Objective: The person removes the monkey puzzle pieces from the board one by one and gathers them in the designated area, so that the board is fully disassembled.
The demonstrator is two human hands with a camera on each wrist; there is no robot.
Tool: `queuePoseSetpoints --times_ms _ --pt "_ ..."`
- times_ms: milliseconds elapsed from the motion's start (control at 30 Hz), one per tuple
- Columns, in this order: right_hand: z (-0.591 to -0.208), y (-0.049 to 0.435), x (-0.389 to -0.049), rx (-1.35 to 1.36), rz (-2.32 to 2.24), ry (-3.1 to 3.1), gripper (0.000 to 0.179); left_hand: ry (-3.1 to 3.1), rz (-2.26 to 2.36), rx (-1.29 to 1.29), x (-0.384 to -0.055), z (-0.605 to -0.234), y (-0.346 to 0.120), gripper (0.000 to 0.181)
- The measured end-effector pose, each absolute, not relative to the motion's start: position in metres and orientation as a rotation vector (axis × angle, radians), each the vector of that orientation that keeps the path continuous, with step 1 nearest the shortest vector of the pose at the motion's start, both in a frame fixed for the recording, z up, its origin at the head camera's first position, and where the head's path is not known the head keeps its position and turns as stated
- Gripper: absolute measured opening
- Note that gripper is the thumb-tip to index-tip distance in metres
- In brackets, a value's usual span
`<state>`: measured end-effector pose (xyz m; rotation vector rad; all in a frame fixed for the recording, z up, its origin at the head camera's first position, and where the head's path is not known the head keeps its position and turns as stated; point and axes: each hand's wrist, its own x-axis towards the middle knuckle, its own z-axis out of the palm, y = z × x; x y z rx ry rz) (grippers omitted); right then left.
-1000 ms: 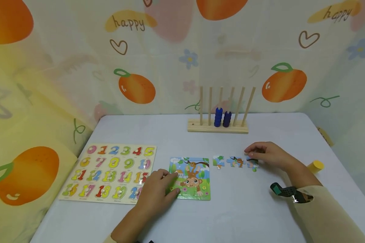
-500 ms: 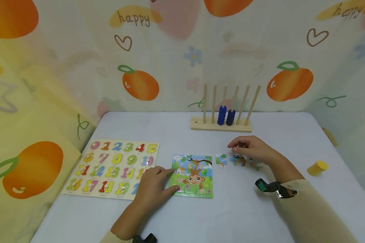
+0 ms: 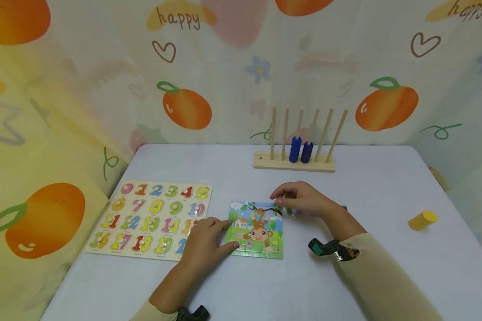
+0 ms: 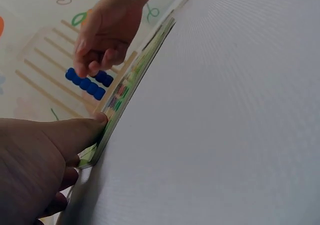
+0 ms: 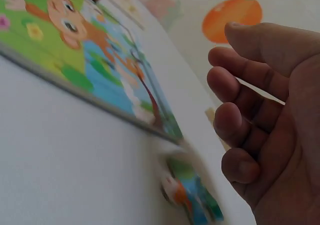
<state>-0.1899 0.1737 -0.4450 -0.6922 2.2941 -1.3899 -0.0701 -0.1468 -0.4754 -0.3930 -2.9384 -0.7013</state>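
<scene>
A square jigsaw puzzle [image 3: 257, 236] with a hanging monkey picture lies on the table. My left hand [image 3: 206, 240] rests at its left edge; the thumb lies on the puzzle's border in the left wrist view. My right hand [image 3: 303, 198] is just above the puzzle's upper right corner, fingers loosely bent and nothing between them in the right wrist view. Beneath it lies a loose jigsaw piece [image 5: 192, 192], mostly covered by the hand in the head view. Other loose pieces are hidden behind the right hand and wrist.
A number board [image 3: 144, 218] with colored numerals lies left, partly under my left hand. A wooden peg stand [image 3: 293, 166] with stacks of blue beads [image 3: 295, 149] and dark purple beads [image 3: 307, 152] stands at the back. A yellow cylinder [image 3: 423, 220] lies right.
My right hand has moved left from the row of loose pieces to the puzzle's upper right corner. The left hand stays at the puzzle's left edge. The head view has shifted slightly.
</scene>
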Motion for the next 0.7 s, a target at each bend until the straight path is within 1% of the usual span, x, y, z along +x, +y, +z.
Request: queuePoseSetpoints --times_ms 233,367,500,600,700 --pt "-0.449 0.131 -0.181 -0.808 -1.374 2.220 0.023 -2.975 -0.786 -0.362 -0.070 -0.473 -0.144 0.062" --pt "-0.454 0.110 -0.175 -0.813 -1.350 2.188 0.025 -2.988 -0.835 -0.364 -0.070 -0.472 -0.143 0.062" --pt "-0.456 0.097 -0.172 -0.838 -1.292 2.182 0.034 -2.996 -0.867 -0.351 -0.069 -0.471 -0.143 0.062" --pt "-0.458 0.093 -0.174 -0.858 -1.229 2.193 0.043 -3.002 -0.887 -0.324 -0.069 -0.469 -0.142 0.062" --pt "-0.460 0.093 -0.175 -0.852 -1.175 2.209 0.048 -3.020 -0.883 -0.301 -0.070 -0.468 -0.142 0.062"
